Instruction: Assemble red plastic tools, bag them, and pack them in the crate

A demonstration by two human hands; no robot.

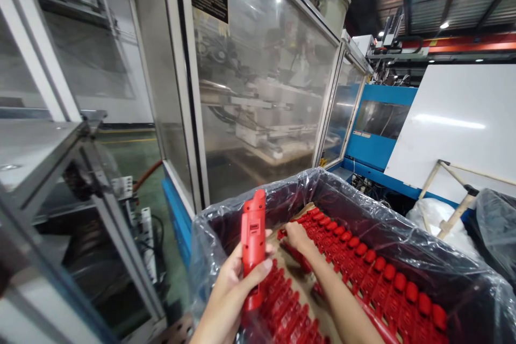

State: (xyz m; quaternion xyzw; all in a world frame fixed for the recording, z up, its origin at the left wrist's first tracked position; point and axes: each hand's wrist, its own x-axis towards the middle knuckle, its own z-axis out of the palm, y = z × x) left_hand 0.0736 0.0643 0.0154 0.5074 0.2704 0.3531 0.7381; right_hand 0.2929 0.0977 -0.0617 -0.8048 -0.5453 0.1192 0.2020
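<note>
While upright, red part (253, 244) in left hand (231, 282).

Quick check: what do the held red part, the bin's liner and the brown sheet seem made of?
Red part: likely moulded plastic, satin; even colour, neat recesses.
Liner: clear plastic film, glossy; wrinkled, with bright glints.
Sheet: perhaps cardboard or paper, matte; plain brown, without glints.

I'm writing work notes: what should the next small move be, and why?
Probably lower the long red plastic part in the left hand toward the dark film-lined bin: the right hand is down by rows of similar red parts there.
</note>
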